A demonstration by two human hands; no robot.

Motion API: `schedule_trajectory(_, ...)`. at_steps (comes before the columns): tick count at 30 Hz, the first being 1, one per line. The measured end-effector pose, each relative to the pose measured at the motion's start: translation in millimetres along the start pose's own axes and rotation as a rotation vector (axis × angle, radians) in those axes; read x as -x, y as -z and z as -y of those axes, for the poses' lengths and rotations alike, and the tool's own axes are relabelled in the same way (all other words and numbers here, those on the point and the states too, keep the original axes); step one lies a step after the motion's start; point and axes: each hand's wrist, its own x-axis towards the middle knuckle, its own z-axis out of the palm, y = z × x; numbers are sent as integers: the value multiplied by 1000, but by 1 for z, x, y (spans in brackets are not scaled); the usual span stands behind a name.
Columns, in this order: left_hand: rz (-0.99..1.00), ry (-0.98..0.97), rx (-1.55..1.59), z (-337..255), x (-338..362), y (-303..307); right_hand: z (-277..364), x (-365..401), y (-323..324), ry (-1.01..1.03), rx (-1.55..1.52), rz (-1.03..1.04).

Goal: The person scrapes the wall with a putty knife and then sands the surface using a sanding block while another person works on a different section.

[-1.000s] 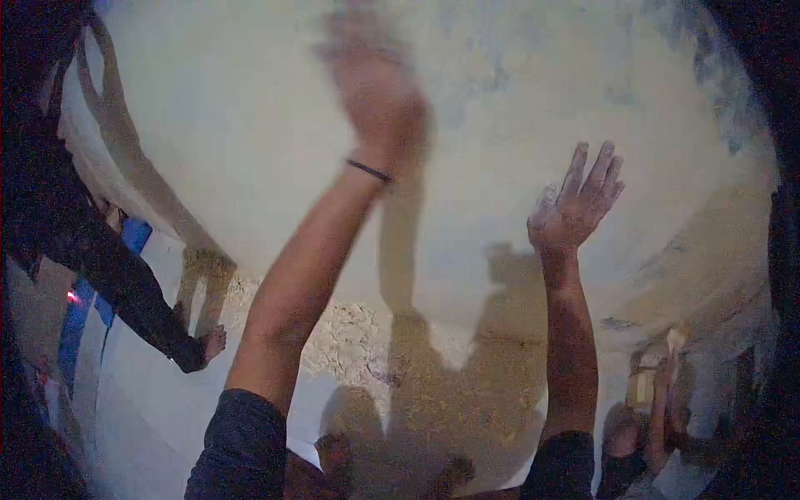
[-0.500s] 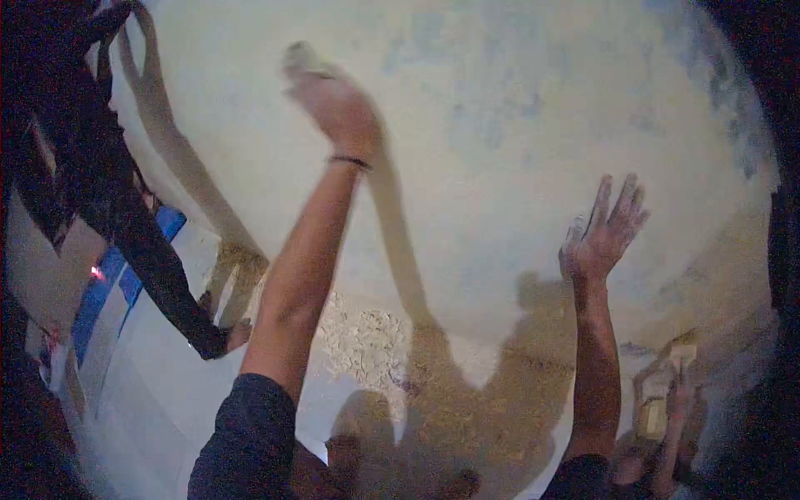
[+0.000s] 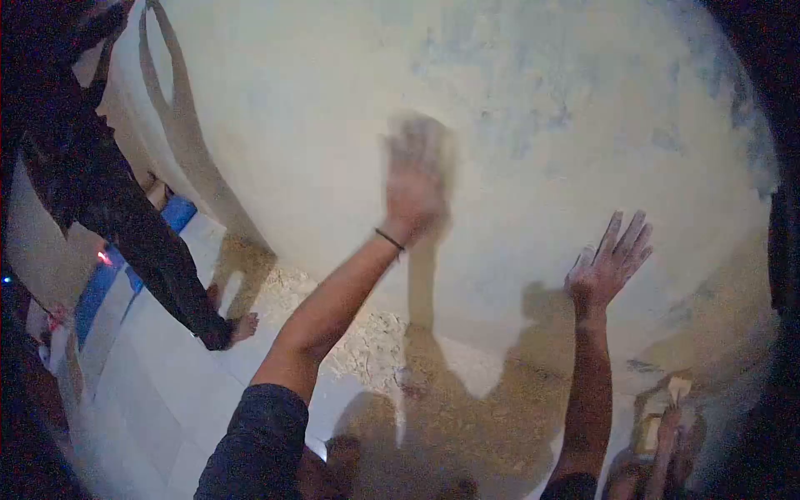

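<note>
A pale wall (image 3: 333,167) with bluish worn patches fills most of the view. My left hand (image 3: 417,179), with a dark band at its wrist, is raised in front of the wall at the middle. Motion smears its fingers, and I cannot make out whether anything is under or in them. Farther right, my right hand (image 3: 602,265) lies flat at the wall with fingers apart, dusted white and holding nothing.
At the left stands a person in dark clothes (image 3: 137,225), a bare foot (image 3: 243,327) near the wall. Flaky debris (image 3: 367,342) lies along the wall's base on pale floor sheets (image 3: 158,383). At lower right, another person's arm (image 3: 667,433) holds a pale flat-bladed tool (image 3: 679,388).
My left hand has swept down and to the right across the wall from the upper left. My right hand sits slightly lower in view, still spread.
</note>
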Motion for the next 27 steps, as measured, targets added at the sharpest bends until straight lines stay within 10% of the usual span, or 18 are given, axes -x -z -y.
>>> schedule_trajectory(4,108,-245,-86,11,21,-13,2,-6,-1,4,47,2)
schedule_trajectory(8,-178,462,-220,45,4,19,-13,9,6,59,34,90)
schedule_trajectory(11,-133,413,5,-4,36,-13,-10,26,-5,54,48,93)
schedule_trajectory(14,428,-135,-193,-65,109,-61,2,29,-15,3,72,95)
schedule_trajectory(17,687,-22,-47,-46,91,-42,-3,24,-7,12,37,85)
schedule_trajectory(18,121,-202,-184,-26,78,-44,-8,29,-8,43,-32,55)
schedule_trajectory(20,0,292,-239,10,53,-33,-25,38,-12,83,-8,52)
schedule_trajectory(23,-240,361,-194,-3,8,-5,-25,57,-23,97,-2,29)
schedule_trajectory(27,-1,149,-7,-41,34,-34,-24,76,-43,56,-21,-65)
